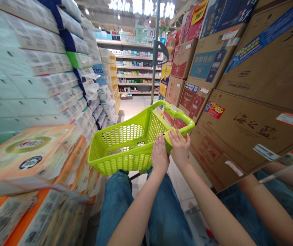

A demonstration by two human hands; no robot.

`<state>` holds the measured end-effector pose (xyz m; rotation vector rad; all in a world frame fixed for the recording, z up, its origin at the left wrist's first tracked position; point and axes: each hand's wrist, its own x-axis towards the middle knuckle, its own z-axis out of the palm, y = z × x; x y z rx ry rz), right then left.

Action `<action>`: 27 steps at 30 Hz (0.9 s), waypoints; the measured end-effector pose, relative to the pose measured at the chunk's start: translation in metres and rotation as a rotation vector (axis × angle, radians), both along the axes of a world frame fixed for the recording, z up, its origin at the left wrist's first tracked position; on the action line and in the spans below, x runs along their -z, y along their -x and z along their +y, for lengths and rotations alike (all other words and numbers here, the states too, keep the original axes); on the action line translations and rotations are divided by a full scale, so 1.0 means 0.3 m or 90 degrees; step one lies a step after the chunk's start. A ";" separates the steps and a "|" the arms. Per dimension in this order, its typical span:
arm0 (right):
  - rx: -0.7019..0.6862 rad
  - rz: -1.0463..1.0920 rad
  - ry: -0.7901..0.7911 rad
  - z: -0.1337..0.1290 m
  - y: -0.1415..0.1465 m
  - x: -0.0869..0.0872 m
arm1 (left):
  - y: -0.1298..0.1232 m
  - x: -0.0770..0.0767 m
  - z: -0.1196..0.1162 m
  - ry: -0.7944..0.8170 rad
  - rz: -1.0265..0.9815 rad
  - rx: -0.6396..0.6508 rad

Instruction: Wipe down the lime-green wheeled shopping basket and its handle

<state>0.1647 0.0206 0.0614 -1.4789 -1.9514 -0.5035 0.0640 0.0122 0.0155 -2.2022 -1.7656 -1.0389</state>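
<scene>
A lime-green shopping basket cart (pixel 120 153) with perforated sides stands in front of my knees, its inside showing no goods. My left hand (pixel 159 154) rests on the near rim at the basket's right end, fingers straight and side by side. Just right of it, my right hand (pixel 179 145) presses a yellow cloth (pixel 170 136) against the rim near the handle. The fingertips of both hands nearly meet at the cloth. Beyond them the green handle (pixel 184 119) loops up on the right.
Stacked white tissue packs (pixel 43 68) wall the left side, with orange packs (pixel 28 147) lower down. Brown cartons (pixel 251 126) rise on the right. A grey pole (pixel 154 71) with a hook stands behind the cart. Stocked shelves (pixel 138 70) line the back.
</scene>
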 end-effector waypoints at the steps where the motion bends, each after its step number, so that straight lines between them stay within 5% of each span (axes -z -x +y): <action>1: -0.027 -0.011 0.008 -0.013 0.010 0.003 | 0.002 0.001 0.001 0.002 0.003 0.000; 5: -0.064 -0.040 0.022 -0.015 -0.069 -0.030 | 0.011 -0.003 -0.003 0.003 0.009 0.006; 11: 0.099 0.071 -0.024 0.079 -0.258 -0.103 | 0.014 -0.020 -0.014 0.014 0.010 0.013; 15: 0.110 0.075 -0.040 0.072 -0.159 -0.069 | 0.009 -0.014 -0.011 0.011 0.000 0.009; 20: -0.021 -0.005 0.004 -0.004 0.004 -0.002 | 0.013 -0.003 -0.003 0.012 0.013 0.006; 23: -0.050 -0.041 0.017 -0.001 -0.042 -0.020 | 0.016 -0.001 0.000 0.017 0.029 -0.004; 27: 0.056 0.015 -0.015 0.068 -0.208 -0.093 | 0.013 0.000 0.002 0.003 0.038 -0.020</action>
